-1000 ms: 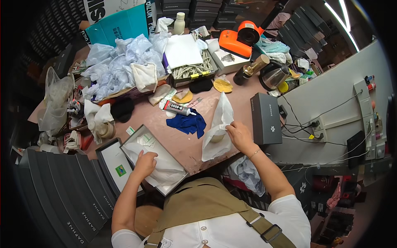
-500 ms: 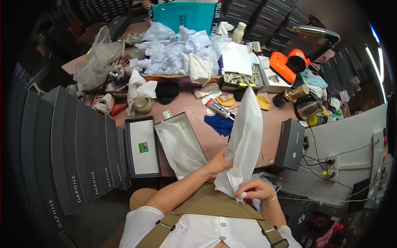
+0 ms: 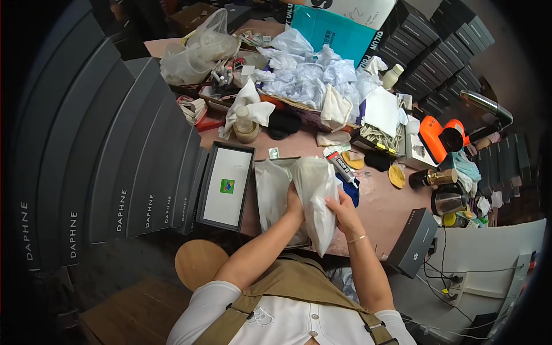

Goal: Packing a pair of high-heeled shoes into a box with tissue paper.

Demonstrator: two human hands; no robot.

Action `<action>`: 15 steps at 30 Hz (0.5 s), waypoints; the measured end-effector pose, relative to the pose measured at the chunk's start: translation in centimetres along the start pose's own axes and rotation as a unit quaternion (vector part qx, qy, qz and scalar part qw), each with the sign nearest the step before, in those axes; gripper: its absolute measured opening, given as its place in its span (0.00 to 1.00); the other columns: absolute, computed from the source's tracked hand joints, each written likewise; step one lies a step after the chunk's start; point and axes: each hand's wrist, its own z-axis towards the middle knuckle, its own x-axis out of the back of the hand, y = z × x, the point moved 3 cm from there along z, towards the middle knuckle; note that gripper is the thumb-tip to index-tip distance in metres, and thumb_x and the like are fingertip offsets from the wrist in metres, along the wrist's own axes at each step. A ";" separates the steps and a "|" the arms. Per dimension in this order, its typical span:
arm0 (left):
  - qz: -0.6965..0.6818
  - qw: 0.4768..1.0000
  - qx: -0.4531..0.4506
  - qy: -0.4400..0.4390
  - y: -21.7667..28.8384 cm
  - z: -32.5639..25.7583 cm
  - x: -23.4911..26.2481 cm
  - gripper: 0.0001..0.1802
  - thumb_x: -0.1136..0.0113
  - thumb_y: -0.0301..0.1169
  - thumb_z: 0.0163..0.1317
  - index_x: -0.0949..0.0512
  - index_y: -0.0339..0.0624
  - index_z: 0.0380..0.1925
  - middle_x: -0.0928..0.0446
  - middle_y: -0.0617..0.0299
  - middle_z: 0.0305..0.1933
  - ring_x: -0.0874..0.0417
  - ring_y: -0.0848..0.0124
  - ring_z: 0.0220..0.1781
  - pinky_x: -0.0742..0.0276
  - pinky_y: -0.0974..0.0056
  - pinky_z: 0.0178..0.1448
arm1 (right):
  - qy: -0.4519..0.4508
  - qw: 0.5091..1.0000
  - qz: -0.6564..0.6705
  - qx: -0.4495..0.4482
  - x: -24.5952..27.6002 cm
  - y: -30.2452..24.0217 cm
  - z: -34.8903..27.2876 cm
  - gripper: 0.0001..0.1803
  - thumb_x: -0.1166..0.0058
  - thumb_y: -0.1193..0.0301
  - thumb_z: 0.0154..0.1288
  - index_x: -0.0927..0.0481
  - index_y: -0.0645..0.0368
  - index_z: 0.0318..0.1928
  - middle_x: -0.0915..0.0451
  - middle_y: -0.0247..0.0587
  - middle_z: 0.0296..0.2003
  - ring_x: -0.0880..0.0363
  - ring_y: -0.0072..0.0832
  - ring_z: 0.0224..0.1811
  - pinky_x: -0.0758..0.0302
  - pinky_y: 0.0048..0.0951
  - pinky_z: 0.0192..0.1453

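Both my hands hold a long white wrapped bundle, its wrapping soft and creased; what is inside is hidden. My left hand presses against its left side, fingers partly out of sight. On the right side, my right hand grips it with the thumb toward me. The bundle is tilted over an open dark grey shoe box, covering its right part. In that box lies another white wrapped bundle. Just left stands a box lid, its white inside up, with a green sticker on it.
Stacked dark shoe boxes rise at my left. Farther back lie a heap of crumpled white paper, a glue tube, a blue cloth and an orange heat tool. A closed dark box stands at the table's right edge.
The wrapped bundle has moved left and down from upright in front of me to over the open box. My right hand has come up onto its right side. The view has turned left.
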 end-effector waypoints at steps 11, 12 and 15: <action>0.198 0.961 -0.098 0.169 1.8 -3.3 7.3 0.32 0.61 0.38 0.71 0.54 0.41 0.70 0.47 0.54 0.71 0.41 0.65 0.70 0.44 0.63 0.70 | 0.068 0.963 -0.228 0.128 -4.5 8.0 5.4 0.23 0.57 0.67 0.68 0.33 0.68 0.59 0.28 0.57 0.55 0.30 0.41 0.59 0.33 0.34 0.60; 0.218 0.954 -0.111 0.175 1.0 -2.9 8.2 0.31 0.61 0.38 0.71 0.54 0.42 0.71 0.46 0.55 0.71 0.39 0.66 0.69 0.41 0.63 0.69 | 0.086 0.967 -0.199 0.131 -5.4 6.6 3.9 0.24 0.57 0.67 0.68 0.35 0.68 0.61 0.31 0.60 0.58 0.33 0.43 0.63 0.36 0.35 0.64; 0.189 0.969 -0.077 0.143 1.3 -3.2 8.5 0.31 0.57 0.34 0.69 0.50 0.35 0.69 0.46 0.50 0.71 0.43 0.61 0.71 0.45 0.63 0.70 | -0.053 0.859 -0.490 0.140 -6.3 6.8 3.7 0.30 0.53 0.64 0.67 0.39 0.65 0.65 0.43 0.69 0.64 0.43 0.56 0.67 0.40 0.38 0.68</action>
